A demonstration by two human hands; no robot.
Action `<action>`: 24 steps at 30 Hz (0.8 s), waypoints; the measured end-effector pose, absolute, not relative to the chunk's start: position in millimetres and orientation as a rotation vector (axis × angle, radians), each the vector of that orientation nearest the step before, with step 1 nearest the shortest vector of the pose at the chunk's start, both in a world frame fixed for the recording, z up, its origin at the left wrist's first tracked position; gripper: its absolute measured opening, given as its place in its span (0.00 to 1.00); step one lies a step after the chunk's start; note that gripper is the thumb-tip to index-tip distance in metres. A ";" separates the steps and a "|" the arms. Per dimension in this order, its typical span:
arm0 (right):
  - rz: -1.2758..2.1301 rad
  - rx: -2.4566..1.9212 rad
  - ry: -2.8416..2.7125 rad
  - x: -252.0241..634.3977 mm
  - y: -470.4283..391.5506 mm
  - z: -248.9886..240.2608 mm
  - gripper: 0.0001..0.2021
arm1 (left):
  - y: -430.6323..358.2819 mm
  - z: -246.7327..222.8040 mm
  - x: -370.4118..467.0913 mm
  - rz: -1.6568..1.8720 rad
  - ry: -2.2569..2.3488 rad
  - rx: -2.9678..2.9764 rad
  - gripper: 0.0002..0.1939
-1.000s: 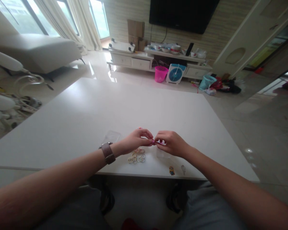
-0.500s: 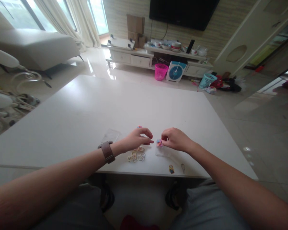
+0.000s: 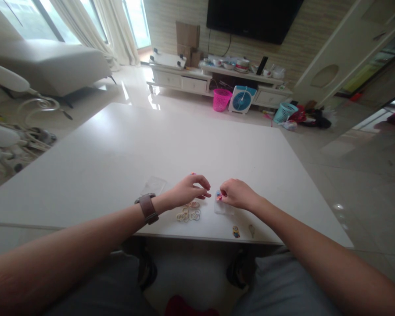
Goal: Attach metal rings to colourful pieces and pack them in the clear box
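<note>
My left hand (image 3: 191, 189) hovers above the table with its fingers apart and curved, holding nothing. Pale rings (image 3: 188, 214) lie in a loose group just below it, and a small colourful item (image 3: 193, 174) shows behind it. My right hand (image 3: 236, 193) is closed at a clear box (image 3: 224, 208), its fingertips over small colourful pieces (image 3: 219, 197) at the box's upper left. Whatever those fingertips pinch is too small to name. A clear lid or tray (image 3: 154, 185) lies left of my left hand, partly behind the wrist and watch.
Near the front edge of the white table (image 3: 191, 140) lie a small yellow and blue figure (image 3: 236, 231) and a small metallic item (image 3: 252, 230). Beyond the table stand a pink basket (image 3: 221, 100), a fan (image 3: 242, 99) and a blue basket (image 3: 285, 112).
My right hand has moved slightly down and left over the colourful pieces, and its fingers have closed further. My left hand has hardly moved.
</note>
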State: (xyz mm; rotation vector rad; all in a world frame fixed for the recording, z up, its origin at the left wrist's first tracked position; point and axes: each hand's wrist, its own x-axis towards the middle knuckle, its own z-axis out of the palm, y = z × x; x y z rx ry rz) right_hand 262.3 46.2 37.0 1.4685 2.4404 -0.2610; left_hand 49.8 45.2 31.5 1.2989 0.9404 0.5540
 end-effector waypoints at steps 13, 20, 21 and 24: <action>-0.230 1.531 2.296 244.8 50.9 39.0 0.15 | 46.4 26.6 52.1 0.534 0.932 1.326 0.06; -0.321 1.586 2.242 240.1 58.3 34.9 0.17 | 48.4 21.8 53.2 0.527 0.935 1.336 0.07; -0.339 1.604 2.231 240.2 59.6 34.7 0.17 | 48.8 20.7 53.2 0.526 0.936 1.335 0.06; -0.443 1.612 2.205 243.4 64.8 37.0 0.17 | 49.4 17.9 53.2 0.528 0.937 1.334 0.06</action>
